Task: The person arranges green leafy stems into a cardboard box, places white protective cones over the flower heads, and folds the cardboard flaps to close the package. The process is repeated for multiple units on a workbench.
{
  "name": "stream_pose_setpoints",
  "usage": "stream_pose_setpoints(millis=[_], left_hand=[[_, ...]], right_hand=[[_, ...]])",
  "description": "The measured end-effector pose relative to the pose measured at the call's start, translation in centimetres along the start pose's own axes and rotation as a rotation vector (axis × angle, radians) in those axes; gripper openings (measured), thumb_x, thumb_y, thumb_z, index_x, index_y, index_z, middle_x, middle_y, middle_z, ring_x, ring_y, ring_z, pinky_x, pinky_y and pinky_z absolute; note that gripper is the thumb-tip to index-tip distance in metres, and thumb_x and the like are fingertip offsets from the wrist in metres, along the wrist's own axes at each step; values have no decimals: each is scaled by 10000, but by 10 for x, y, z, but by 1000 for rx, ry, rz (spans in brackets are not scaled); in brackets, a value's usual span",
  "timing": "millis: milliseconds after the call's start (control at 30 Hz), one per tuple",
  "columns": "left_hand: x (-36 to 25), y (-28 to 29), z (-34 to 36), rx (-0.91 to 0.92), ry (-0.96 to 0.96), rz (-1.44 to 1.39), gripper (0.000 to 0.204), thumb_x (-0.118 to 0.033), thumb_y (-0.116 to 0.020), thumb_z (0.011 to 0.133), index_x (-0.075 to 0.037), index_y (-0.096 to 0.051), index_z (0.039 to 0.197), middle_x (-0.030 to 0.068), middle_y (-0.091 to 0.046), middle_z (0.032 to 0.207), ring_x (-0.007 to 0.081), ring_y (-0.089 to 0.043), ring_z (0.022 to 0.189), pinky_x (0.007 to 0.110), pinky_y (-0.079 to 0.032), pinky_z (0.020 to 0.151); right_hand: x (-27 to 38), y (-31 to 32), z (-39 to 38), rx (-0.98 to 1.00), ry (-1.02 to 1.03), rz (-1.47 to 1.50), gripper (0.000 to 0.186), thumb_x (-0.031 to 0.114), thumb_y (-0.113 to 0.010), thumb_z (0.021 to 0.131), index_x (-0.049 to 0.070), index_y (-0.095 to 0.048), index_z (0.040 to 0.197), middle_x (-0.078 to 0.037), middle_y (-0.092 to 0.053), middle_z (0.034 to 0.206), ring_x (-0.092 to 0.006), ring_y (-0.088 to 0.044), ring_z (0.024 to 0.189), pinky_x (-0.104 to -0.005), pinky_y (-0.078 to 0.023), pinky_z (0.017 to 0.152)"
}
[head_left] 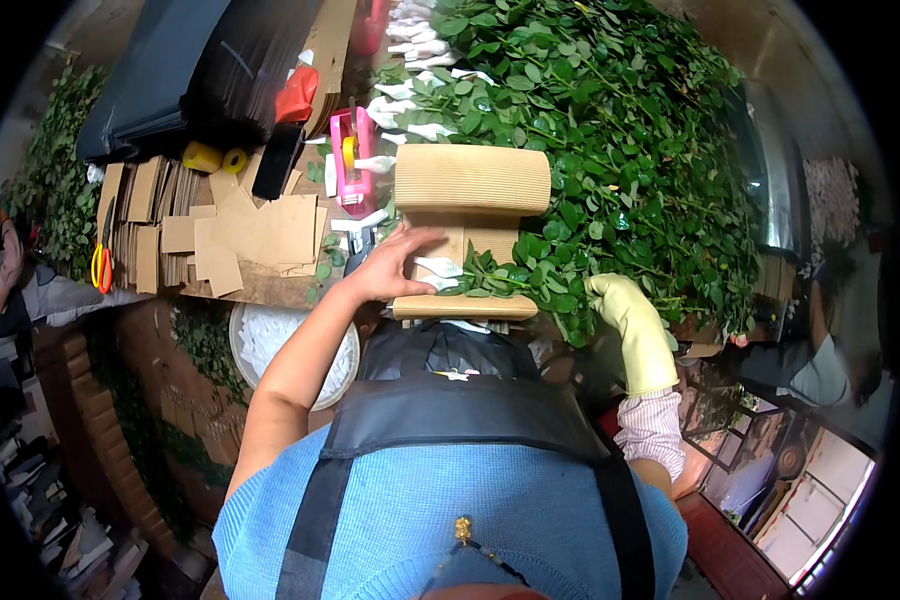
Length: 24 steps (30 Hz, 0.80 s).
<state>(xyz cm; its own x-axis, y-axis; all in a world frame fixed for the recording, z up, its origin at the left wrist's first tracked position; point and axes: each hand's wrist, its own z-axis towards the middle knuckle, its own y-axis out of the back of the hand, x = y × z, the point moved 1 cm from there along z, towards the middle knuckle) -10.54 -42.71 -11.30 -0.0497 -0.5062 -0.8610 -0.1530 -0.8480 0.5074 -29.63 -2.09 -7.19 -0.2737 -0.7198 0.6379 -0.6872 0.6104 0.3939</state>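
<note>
My bare left hand (395,262) rests at the left of a corrugated tan cardboard wrap (470,175), fingers apart beside two white-sleeved buds (437,270). The wrap has a rolled upper flap and a narrow front edge; leafy stems (500,275) lie across its middle, the buds pointing left. My right hand (615,305), in a pale yellow rubber glove, is curled on the stems at the right of the wrap, its fingertips partly hidden among leaves. Just left of the wrap stands a pink tape dispenser (353,160) with yellow tape.
A large leafy heap (610,120) covers the right table; white-sleeved buds line its left. Cardboard pieces (280,235), orange scissors (103,255), a black phone (275,165) and dark sheets (145,90) lie left. A white tub (270,370) stands below. Other people (10,280) are at both edges.
</note>
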Motion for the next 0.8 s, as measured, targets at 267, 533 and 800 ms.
stream_pose_setpoints(millis=[267, 533, 800], left_hand=[[2, -5, 1, 82, -18, 175, 567, -257, -854, 772, -74, -639, 1264, 157, -545, 1419, 393, -397, 1459, 558, -267, 1228], [-5, -12, 13, 65, 64, 249, 391, -313, -840, 818, -19, -700, 1036, 181, -535, 1368, 396, -456, 1319, 464, -395, 1110], [-12, -12, 12, 83, 79, 248, 311, -306, -870, 780, -78, -752, 954, 193, -531, 1326, 388, -452, 1302, 471, -378, 1119]], right_hand=[[36, 10, -23, 443, 274, -381, 457, 12, -704, 893, 68, -626, 1340, -33, -712, 1292, -141, -642, 1180, -303, -488, 1039], [-11, 9, -10, 2, 522, -806, 295, 147, -794, 826, 68, -721, 1100, -142, -731, 1075, -377, -661, 1043, -443, -535, 941], [-1, 81, -66, -422, 474, -388, 263, -16, -558, 863, 65, -762, 1008, -53, -729, 1273, -228, -618, 1269, -422, -320, 1217]])
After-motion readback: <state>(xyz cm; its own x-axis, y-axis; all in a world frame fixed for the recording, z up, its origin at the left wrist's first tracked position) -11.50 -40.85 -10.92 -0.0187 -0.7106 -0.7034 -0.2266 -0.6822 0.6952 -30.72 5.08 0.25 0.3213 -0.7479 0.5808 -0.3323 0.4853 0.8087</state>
